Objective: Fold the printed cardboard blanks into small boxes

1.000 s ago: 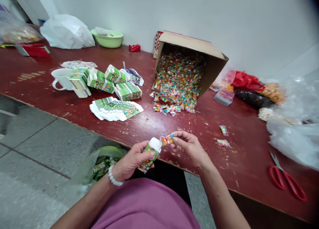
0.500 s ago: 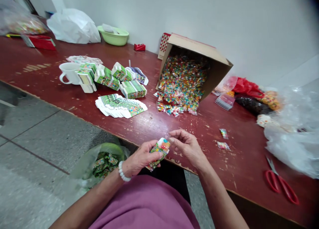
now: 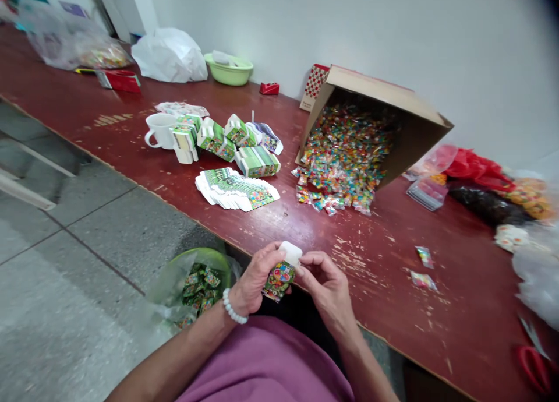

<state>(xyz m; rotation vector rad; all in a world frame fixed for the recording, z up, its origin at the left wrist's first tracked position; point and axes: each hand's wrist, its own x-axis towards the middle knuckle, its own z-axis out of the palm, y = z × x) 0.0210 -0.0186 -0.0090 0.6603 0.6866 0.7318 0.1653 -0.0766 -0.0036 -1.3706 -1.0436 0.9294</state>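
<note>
Red-painted worktop (image 3: 476,320) carries a cardboard box (image 3: 388,93) tipped near the far edge, wrapped candies (image 3: 345,148) heaped at its mouth; a knock could loosen more. At the near edge the left hand (image 3: 254,278) has its fingers gripping a small printed carton (image 3: 279,278); squeezing hard might buckle it. The right hand (image 3: 326,281) brings its fingers to the white flap (image 3: 291,251), pinched or not I cannot tell; crooked pressure could crease it.

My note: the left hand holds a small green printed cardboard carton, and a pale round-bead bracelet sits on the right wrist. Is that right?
Not quite: the pale round-bead bracelet is on the left wrist, as the head view shows. The left hand does hold the small green printed cardboard carton.
</note>
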